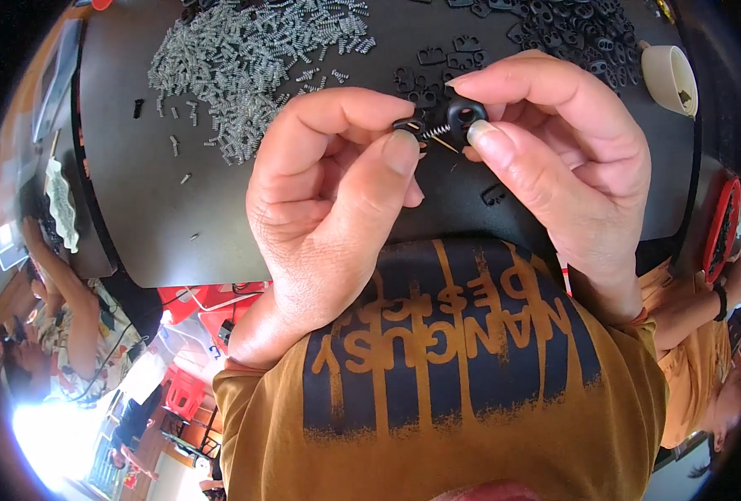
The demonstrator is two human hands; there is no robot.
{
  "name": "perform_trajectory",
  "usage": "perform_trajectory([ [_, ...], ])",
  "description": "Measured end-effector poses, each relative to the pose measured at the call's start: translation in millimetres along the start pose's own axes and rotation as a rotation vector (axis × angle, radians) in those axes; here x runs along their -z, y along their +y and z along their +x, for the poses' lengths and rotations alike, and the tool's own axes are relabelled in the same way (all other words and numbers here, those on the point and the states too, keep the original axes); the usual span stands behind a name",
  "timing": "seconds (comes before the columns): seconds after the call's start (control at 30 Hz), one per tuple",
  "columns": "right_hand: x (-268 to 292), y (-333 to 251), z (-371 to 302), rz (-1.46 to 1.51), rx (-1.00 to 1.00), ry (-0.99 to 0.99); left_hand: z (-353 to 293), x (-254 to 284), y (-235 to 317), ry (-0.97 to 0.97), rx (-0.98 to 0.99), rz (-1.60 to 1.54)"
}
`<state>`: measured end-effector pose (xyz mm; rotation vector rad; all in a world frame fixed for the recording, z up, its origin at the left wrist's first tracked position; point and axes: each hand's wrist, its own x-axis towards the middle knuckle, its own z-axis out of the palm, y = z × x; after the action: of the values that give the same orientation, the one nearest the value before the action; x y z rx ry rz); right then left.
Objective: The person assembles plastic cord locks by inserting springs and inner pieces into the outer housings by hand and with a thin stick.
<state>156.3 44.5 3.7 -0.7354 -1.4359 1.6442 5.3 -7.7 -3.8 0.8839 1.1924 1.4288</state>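
Over the dark table [162, 242], my left hand [329, 188] pinches a small black plastic insert [408, 126] between thumb and index finger. My right hand [575, 154] grips a rounded black cord lock shell [466, 111] with a hole in it. A small metal coil spring [437, 132] bridges the narrow gap between the two pieces. Just below the spring a thin gold-coloured sliver [446, 145] sticks out; what it belongs to is unclear. My fingertips partly hide both black pieces.
A large heap of springs [237, 67] spreads at the far left. Black plastic pieces [583, 33] pile up at the far right, beside a cream cup [667, 79] lying tilted. One loose black piece [493, 195] lies near my right hand. Other people sit at both sides.
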Motion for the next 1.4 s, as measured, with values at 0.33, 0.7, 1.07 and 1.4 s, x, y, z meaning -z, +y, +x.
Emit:
perform_trajectory([
  [0.33, 0.5, 2.1, 0.3, -0.178, 0.091, -0.028, -0.8, 3.1, -0.2, -0.061, -0.021, 0.003],
  [0.7, -4.1, 5.4, 1.0, -0.004, 0.012, -0.007, -0.6, 5.7, -0.7, -0.054, -0.016, -0.006],
  [1.07, -12.1, 1.6, 0.3, 0.207, -0.154, 0.077, 1.5, 13.8, -11.0, -0.062, -0.362, 0.371],
  [1.4, -7.1, -2.7, 1.8, 0.300, -0.379, 0.077, 3.4, 14.0, -9.0, -0.073, -0.823, 0.700],
])
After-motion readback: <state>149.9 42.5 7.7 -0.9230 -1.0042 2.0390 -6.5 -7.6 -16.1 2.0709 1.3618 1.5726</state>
